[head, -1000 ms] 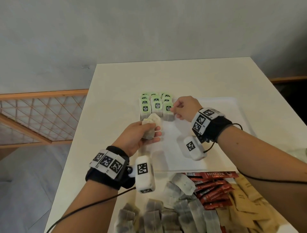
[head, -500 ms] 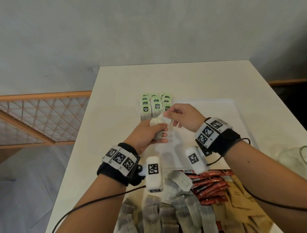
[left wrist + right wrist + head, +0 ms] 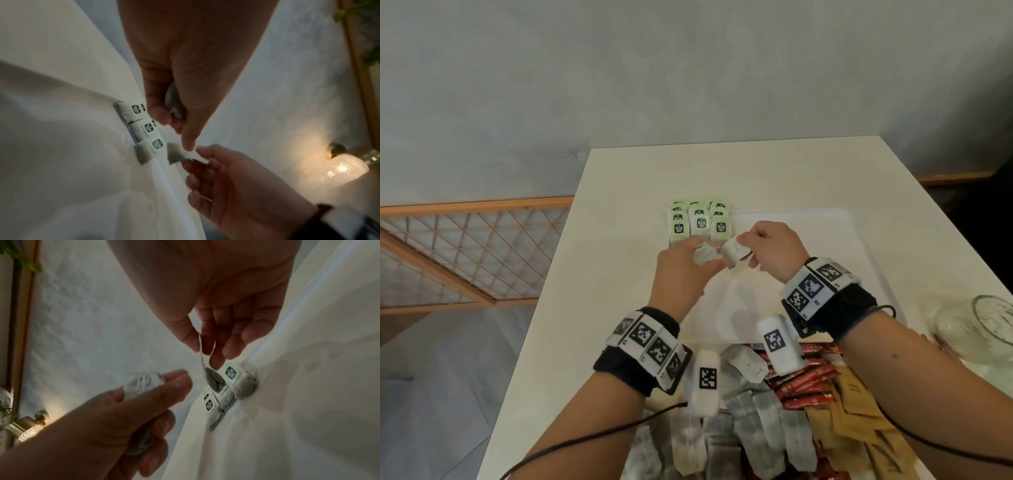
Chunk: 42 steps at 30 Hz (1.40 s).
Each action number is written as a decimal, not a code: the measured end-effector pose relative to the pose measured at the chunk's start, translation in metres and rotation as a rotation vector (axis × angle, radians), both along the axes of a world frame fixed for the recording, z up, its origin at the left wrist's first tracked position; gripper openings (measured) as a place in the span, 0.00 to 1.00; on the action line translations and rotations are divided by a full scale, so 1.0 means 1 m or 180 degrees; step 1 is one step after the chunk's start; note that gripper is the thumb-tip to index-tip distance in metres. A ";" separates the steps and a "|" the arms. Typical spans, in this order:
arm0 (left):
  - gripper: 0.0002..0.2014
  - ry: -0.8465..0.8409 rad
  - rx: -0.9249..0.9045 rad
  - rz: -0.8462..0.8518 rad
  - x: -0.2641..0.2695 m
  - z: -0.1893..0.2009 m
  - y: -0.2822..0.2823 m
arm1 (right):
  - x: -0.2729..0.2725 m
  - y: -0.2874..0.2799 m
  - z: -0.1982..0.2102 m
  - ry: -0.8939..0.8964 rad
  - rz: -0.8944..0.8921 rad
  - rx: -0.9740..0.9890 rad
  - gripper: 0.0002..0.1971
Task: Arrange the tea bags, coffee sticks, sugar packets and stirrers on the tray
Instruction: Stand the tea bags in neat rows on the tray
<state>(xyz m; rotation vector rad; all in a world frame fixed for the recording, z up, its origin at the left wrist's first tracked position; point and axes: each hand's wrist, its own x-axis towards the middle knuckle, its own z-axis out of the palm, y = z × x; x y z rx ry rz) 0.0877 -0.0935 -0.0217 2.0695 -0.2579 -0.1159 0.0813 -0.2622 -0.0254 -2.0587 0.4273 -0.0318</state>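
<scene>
Right hand (image 3: pixel 770 251) nearer: fingers pinch one tea bag (image 3: pixel 734 253) hanging long-axis down just right of the tagged tea-bag rows (image 3: pixel 700 221) at the tray (image 3: pixel 859 260) far-left corner; left hand (image 3: pixel 681 270) grips a spare stack (image 3: pixel 705 253), just beside.

Head view high, facing down-forward; wrist views close, low, facing fingers; all share tea-bag rows (image 3: pixel 700 222).
</scene>
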 end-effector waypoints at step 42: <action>0.13 0.1939 -0.1960 0.0568 0.041 -0.036 0.043 | 0.088 0.019 -0.022 0.0071 0.0616 -0.1096 0.05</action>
